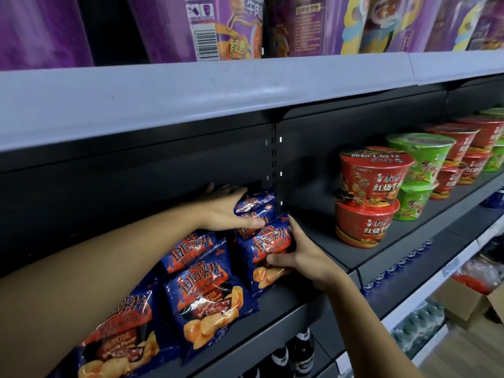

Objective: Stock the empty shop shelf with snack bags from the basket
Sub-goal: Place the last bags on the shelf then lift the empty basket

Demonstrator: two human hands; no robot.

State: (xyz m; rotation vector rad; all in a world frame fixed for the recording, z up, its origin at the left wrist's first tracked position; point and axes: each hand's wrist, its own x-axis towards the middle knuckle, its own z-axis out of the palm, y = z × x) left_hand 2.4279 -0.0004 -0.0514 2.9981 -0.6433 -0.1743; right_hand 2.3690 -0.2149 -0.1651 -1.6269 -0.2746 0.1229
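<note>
The snack bags were small foil pillows of potato chips, puffed with air. By the look of them they would weigh almost nothing, give under any squeeze, slide on their glossy skins and hold contents that crush easily. Such a bag is best taken by its side seams or across the flat top crimp, with light pressure. The two being handled stood at the far right end of the stocked stretch of the shelf (313, 227). The back bag (257, 204) stood almost against the dark back panel. The left hand (223, 211) had its grip closed round it, with the thumb lying across the front and the fingers reaching over the top behind. The front bag (268, 246) stood touching it, just ahead. The right hand (308, 257) held that one with its grip pinching, thumb across the printed face low down and fingers running up the right edge. It seemed a sound hold, since it steadied the bag without pressing on the belly. To the left, a row of bags (207, 293) of the same kind leaned forward, overlapping along the shelf front and partly hidden under the left forearm. To the right, beyond a bare stretch of deck, stood stacked noodle bowls (373, 175) in red and green. Purple packs (174, 28) filled the shelf above, and dark bottles (302, 347) showed below. The basket was not in view.
</note>
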